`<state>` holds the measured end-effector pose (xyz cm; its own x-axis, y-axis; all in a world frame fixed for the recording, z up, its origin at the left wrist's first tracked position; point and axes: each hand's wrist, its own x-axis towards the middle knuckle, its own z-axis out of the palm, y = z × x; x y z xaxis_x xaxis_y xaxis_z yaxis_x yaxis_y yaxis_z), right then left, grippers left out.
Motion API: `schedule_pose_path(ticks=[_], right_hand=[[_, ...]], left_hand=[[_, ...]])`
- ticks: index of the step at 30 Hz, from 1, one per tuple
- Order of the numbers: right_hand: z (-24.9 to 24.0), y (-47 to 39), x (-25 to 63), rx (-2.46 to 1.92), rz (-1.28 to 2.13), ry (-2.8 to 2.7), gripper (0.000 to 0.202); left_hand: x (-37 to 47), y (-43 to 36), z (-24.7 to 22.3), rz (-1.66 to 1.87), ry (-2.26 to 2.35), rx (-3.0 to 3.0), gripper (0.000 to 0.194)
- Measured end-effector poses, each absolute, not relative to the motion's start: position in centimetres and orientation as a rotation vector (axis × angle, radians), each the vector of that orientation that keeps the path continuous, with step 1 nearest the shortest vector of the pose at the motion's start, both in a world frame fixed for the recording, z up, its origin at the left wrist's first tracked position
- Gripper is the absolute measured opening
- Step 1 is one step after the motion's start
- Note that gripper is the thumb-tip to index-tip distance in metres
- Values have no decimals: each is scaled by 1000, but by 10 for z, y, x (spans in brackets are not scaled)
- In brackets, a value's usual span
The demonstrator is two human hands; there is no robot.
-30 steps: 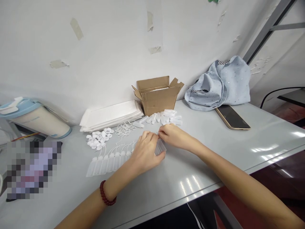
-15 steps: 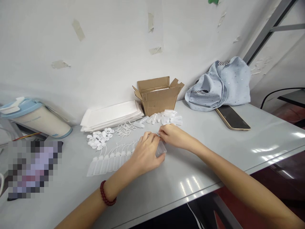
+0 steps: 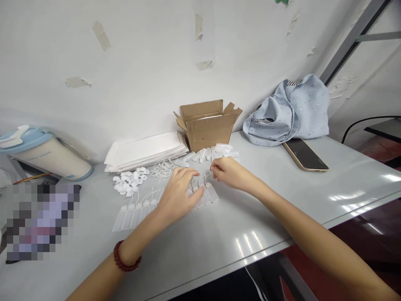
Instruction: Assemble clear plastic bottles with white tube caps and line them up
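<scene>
As our left hand [image 3: 179, 193] hovers over the middle of the row of clear tubes [image 3: 130, 217], its thumb and fingers stand well apart, with nothing visible between them. Our right hand [image 3: 231, 172] has its fingers curled inward just beyond the row's right end, near a white cord; we cannot tell whether the fingertips are closed on it.

The row lies flat on the grey table [image 3: 232, 234], white cords looping from its far ends, and our left hand hides its middle. Bare tabletop runs from the row's near side to the front edge, crossed by both our forearms. Behind, room is tighter: white caps [image 3: 129, 183], tangled cords [image 3: 161, 170] and loose clear tubes [image 3: 203, 155] lie before the white sheets [image 3: 145, 151] and the open cardboard box [image 3: 209, 133]. On our right, a wider stretch reaches to the phone [image 3: 306, 154] beside the blue bag [image 3: 282, 115].
</scene>
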<state>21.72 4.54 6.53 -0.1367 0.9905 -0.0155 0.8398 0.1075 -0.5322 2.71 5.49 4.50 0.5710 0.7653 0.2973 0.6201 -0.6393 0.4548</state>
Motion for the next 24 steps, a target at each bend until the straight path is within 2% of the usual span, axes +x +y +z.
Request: schedule_pose_path(ticks=[3,10,18,24], right_hand=[[64,48,221,-1830,517,-2009,22],[58,59,227,-1964,288,-1946,26],[48,67,232,-2057,243,-1985,26],[46,68,234,-2094,227,-2041,25]], left_hand=[[4,73,47,722,1297,2461,21],[-46,98,40,707,1511,2468,30],[-48,92,32,546,1373,2646,39],[-29,99,40,397,1252,2732,36]])
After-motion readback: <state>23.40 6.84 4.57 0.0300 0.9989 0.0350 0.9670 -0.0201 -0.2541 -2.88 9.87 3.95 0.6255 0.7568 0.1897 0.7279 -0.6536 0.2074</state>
